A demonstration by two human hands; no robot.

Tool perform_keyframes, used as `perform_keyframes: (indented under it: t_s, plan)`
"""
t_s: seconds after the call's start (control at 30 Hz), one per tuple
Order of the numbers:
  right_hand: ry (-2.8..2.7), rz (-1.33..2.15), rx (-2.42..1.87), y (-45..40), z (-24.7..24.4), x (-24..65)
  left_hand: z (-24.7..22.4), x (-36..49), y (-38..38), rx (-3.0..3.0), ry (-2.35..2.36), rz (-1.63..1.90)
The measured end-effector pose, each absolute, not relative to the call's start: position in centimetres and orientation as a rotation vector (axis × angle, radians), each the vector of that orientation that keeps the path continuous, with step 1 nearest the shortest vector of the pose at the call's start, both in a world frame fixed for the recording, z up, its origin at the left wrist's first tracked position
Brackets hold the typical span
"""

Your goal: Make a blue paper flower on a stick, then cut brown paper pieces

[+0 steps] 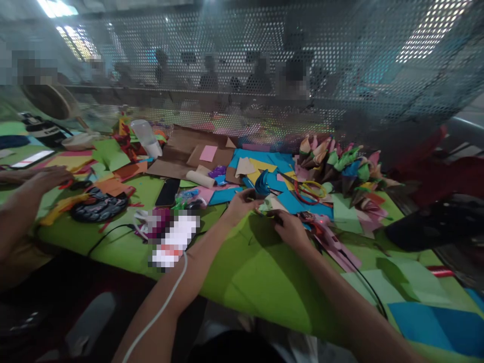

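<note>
My left hand (244,204) pinches the left side of a small pale green paper piece (267,203) above the green table. On the other side of that piece, my right hand (289,224) has its fingers closed at the paper's lower right edge. A curled blue paper shape (261,182) stands just behind my left fingertips. Close to my right hand lies a pink glue gun (327,234) with a small red light and a black cable. Scissors with red and yellow handles (310,191) rest on blue paper behind it.
Paper flowers (351,166) stand at the back right. Brown cardboard (176,151), a black phone (167,192) and a lit phone (176,242) lie left of my hands. Another person's hand (49,176) rests at the far left. A perforated metal screen (234,75) rises behind the table.
</note>
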State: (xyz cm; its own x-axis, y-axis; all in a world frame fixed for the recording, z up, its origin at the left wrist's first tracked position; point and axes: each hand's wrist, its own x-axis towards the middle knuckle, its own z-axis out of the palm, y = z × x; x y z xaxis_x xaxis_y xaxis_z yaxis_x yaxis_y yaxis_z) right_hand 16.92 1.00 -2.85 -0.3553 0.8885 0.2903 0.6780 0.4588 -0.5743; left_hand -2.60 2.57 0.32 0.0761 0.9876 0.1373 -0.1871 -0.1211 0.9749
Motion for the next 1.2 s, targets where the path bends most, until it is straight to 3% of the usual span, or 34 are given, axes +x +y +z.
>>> perform_keyframes:
  t_s: [0.4, 0.63, 1.0, 1.2]
  plan:
    - [-2.252, 0.423, -1.275, -0.3, -2.0, 16.1, 0.8, -3.0, 2.5, 1.237, 0.909, 1.288]
    - [-2.483, 0.468, -0.916, -3.0, -0.9, 14.5, 0.4, -2.9, 2.6, 1.181, 0.957, 1.282]
    - [-1.686, 0.647, -1.037, -1.3, 2.1, 16.9, 0.7, -2.4, 2.1, 1.321, 1.035, 1.105]
    - [-1.568, 0.76, -1.034, -0.4, 1.9, 17.6, 1.4, -2.4, 1.6, 1.476, 1.043, 0.985]
